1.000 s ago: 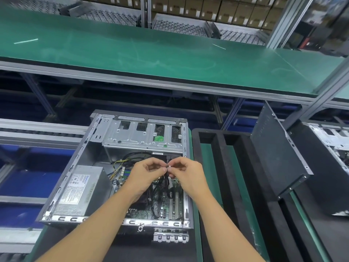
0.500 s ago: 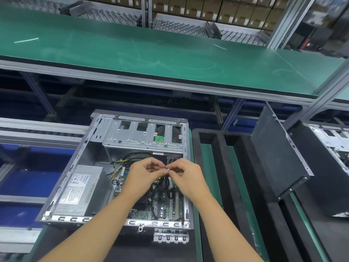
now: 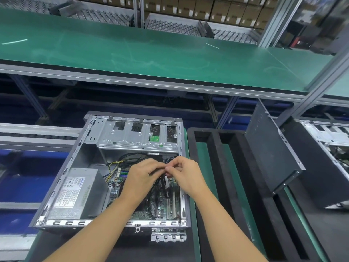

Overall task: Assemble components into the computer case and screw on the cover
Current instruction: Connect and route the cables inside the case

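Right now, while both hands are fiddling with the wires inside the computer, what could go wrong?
The left hand and right hand both pinch the black cables just above the motherboard. A hard tug might pull a plug loose, or a slip might knock the board. The side panel stands tilted to the right of the computer case, so an elbow bump could perhaps tip it over.

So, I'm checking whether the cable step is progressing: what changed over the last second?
Almost nothing. The left hand and right hand keep pinching the black cables together above the motherboard, with only slight finger shifts. Nothing was picked up or released. The computer case, power supply and side panel stayed put.
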The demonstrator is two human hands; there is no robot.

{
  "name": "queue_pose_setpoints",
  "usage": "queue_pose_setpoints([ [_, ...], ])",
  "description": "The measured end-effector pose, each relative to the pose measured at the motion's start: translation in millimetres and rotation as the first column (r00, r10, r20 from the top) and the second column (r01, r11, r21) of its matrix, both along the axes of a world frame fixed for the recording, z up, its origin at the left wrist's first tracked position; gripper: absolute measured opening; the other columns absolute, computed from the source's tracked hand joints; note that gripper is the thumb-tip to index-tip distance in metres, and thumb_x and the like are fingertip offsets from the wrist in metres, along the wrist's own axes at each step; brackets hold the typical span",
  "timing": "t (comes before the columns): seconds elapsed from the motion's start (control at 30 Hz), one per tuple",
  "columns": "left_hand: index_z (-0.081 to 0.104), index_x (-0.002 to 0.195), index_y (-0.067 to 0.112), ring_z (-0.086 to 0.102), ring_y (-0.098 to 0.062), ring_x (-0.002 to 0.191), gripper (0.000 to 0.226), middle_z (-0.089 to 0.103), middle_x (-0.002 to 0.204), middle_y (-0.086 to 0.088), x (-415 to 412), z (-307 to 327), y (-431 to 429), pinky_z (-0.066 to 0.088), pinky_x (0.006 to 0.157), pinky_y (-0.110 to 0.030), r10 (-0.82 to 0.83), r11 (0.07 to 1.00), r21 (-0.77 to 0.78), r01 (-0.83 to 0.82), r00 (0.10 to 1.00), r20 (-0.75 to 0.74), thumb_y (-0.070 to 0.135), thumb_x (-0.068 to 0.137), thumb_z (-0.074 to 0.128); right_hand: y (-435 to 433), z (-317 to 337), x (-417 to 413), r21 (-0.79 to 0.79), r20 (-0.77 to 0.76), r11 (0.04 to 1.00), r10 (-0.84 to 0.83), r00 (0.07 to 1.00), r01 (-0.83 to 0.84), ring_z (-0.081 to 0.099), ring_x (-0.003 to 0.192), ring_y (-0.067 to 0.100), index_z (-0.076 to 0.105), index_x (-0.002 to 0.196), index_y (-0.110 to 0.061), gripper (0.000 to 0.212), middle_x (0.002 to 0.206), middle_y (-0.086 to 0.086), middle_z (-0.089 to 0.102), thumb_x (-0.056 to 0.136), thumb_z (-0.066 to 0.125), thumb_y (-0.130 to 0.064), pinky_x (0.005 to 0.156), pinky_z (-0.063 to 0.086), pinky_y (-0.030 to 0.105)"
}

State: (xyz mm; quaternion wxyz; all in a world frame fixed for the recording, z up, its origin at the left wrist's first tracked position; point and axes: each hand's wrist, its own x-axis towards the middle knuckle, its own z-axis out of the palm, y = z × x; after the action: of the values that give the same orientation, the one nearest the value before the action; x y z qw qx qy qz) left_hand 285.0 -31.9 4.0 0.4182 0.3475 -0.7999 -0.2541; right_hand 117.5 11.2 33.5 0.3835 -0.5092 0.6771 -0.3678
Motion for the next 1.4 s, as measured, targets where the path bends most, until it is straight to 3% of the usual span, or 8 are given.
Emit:
queue_pose_setpoints([
  [0.27,0.075,0.097,0.024,0.063,0.002,0.080,0.014,0.067,0.088,0.016,0,-1,0,0.053,0.071,-0.018,-0.026,0.998,-0.063,0.030,0.998,0.060,0.031,0.085,0.071,0,5,0,0.084,-0.071,0.995,0.061,0.996,-0.055,0.071,0.088,0.008,0.062,0.086,-0.030,0.019,0.093,-0.007,0.074,0.101,0.059,-0.018,0.086,0.059,0.035],
  [0.5,0.065,0.085,0.025,0.059,-0.006,0.080,0.019,0.056,0.087,0.018,-1,-3,-2,0.043,0.073,-0.014,0.020,1.000,0.010,-0.021,0.995,0.100,0.010,0.080,0.075,10,4,14,-0.027,-0.241,0.995,0.085,0.967,-0.094,0.063,0.082,0.014,0.042,0.089,-0.029,0.020,0.100,-0.009,0.052,0.107,0.038,-0.022,0.078,0.054,0.043],
  [0.73,0.059,0.081,0.037,0.060,-0.011,0.086,0.022,0.059,0.090,0.013,10,-13,-5,0.042,0.072,-0.013,-0.045,0.962,0.272,0.001,0.987,0.155,0.019,0.083,0.072,12,5,10,-0.014,-0.029,0.999,0.040,0.999,-0.040,0.058,0.071,0.000,0.047,0.099,-0.025,0.019,0.096,-0.003,0.066,0.110,0.033,-0.019,0.068,0.050,0.016],
  [0.83,0.057,0.077,0.036,0.060,-0.006,0.084,0.023,0.059,0.089,0.016,10,-16,-5,0.042,0.071,-0.011,-0.085,0.933,0.358,0.018,0.982,0.171,0.020,0.084,0.072,14,4,8,-0.056,0.075,0.998,0.030,0.997,-0.026,0.063,0.075,0.004,0.043,0.095,-0.020,0.020,0.104,-0.004,0.067,0.110,0.033,-0.013,0.071,0.053,0.019],
  [0.97,0.055,0.075,0.035,0.061,-0.006,0.074,0.024,0.063,0.082,0.015,6,-21,-5,0.044,0.064,-0.014,-0.106,0.906,0.422,0.028,0.981,0.163,0.022,0.086,0.071,15,5,7,-0.098,0.138,0.995,-0.008,0.990,0.021,0.065,0.070,0.005,0.041,0.096,-0.015,0.019,0.095,0.003,0.065,0.109,0.031,-0.006,0.069,0.057,0.024],
  [1.07,0.055,0.080,0.030,0.061,-0.020,0.068,0.016,0.066,0.074,0.006,5,-22,-6,0.051,0.064,-0.036,-0.100,0.871,0.492,0.005,0.981,0.166,0.033,0.087,0.070,15,3,8,-0.127,0.111,0.989,-0.058,0.992,0.072,0.061,0.068,0.002,0.042,0.095,-0.015,0.020,0.092,0.002,0.061,0.109,0.031,-0.006,0.069,0.055,0.022],
  [1.2,0.058,0.083,0.027,0.062,-0.037,0.068,0.017,0.069,0.077,0.001,6,-22,-8,0.053,0.058,-0.047,-0.096,0.824,0.566,0.024,0.990,0.099,0.036,0.085,0.072,18,-1,9,-0.166,0.123,0.976,-0.123,0.985,0.142,0.056,0.069,0.003,0.045,0.094,-0.015,0.020,0.089,-0.001,0.058,0.107,0.032,-0.006,0.069,0.052,0.020],
  [1.4,0.059,0.083,0.026,0.060,-0.027,0.065,0.019,0.070,0.081,0.003,4,-21,-8,0.050,0.062,-0.041,-0.106,0.755,0.653,0.065,0.994,0.024,0.039,0.080,0.073,22,-6,11,-0.174,0.043,0.978,-0.105,0.994,0.111,0.051,0.073,0.006,0.042,0.093,-0.028,0.022,0.084,-0.007,0.054,0.108,0.035,-0.015,0.074,0.049,0.034],
])
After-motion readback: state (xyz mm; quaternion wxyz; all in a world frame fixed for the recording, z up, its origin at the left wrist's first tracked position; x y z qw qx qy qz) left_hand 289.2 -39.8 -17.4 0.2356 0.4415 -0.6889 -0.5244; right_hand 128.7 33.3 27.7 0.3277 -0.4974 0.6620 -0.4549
